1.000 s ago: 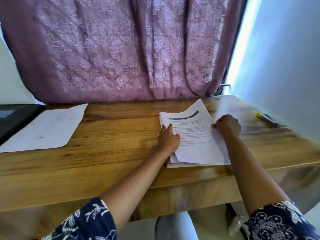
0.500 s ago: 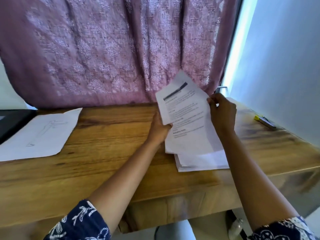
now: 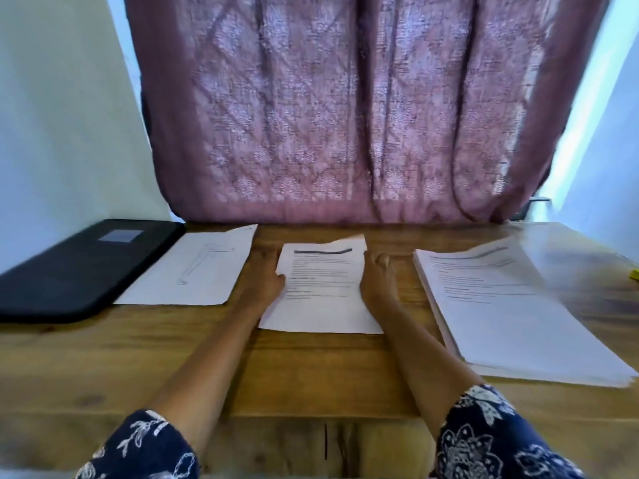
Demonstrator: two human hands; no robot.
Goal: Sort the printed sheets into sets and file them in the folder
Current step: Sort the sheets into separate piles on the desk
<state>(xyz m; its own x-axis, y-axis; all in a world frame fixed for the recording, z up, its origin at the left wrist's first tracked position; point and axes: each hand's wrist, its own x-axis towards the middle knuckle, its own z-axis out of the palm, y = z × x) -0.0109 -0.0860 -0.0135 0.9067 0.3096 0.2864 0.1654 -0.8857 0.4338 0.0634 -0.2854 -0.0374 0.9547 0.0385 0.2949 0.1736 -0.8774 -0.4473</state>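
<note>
Your left hand [image 3: 262, 283] and right hand [image 3: 378, 276] hold the sheet [image 3: 323, 295] by its side edges on the bench [image 3: 311, 375]. The stack [image 3: 501, 305] lies right; the folder [image 3: 69, 267] far left.

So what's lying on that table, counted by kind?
Loose sheets: 2, the drawing sheet and the printed sheet.
Paper stack: 1.
Black folder: 1.
Yellow item, cut off at the right edge: 1.
Total: 5.
</note>
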